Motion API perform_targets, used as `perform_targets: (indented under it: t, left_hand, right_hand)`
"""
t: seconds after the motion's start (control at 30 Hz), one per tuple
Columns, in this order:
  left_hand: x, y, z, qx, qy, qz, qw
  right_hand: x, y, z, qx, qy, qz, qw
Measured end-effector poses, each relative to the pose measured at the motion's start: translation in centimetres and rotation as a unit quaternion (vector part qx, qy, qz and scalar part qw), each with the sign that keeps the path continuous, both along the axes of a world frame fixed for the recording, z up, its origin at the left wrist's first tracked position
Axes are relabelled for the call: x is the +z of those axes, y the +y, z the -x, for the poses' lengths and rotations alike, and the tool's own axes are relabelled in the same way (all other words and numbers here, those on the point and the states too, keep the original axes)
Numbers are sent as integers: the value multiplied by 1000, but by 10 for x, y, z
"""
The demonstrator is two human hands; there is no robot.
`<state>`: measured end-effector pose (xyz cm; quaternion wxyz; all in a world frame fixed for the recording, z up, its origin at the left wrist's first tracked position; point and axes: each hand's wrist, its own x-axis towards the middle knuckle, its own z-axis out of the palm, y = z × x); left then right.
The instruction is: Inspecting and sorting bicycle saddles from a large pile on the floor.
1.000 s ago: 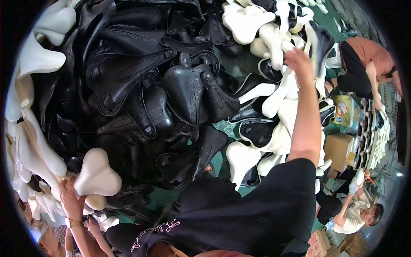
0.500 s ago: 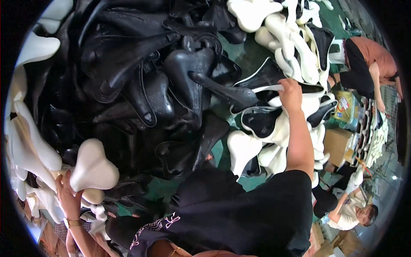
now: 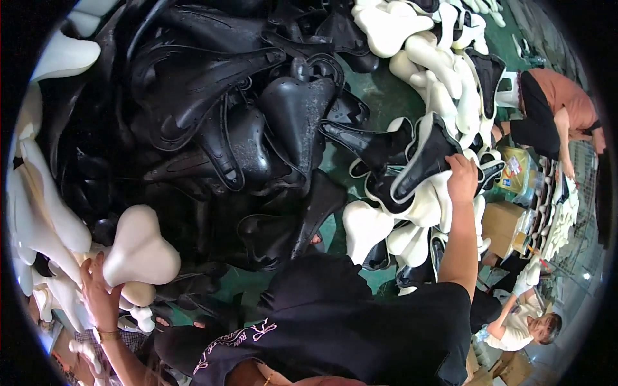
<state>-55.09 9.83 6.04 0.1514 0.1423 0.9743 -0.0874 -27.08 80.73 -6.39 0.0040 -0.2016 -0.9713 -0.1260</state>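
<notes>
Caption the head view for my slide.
Right hand holds a black-lined white shell; left hand at a plain white shell.

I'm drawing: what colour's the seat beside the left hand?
The seat is white, clearest in the head view.

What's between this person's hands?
Head view: a white saddle beside the left hand, black saddle shells, some green floor, then black-lined white saddles toward the right hand.
</notes>
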Motion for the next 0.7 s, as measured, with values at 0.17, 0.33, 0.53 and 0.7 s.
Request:
perform_targets:
  t: [0.17,0.33,0.53,0.7]
  left_hand:
    - [-3,-2,-5,16,14,-24,999]
    - [2,1,-6,42,32,-25,998]
    - [4,8,-2,23,14,30,999]
    - [2,12,-2,27,6,25,999]
  right_hand:
    - [46,13,-52,-14,-107,-44,993]
    - [57,39,-66,-192,153,7,969]
    - [-5,35,175,-122,338,552,753]
    - [-132,48,304,-402,351,608,587]
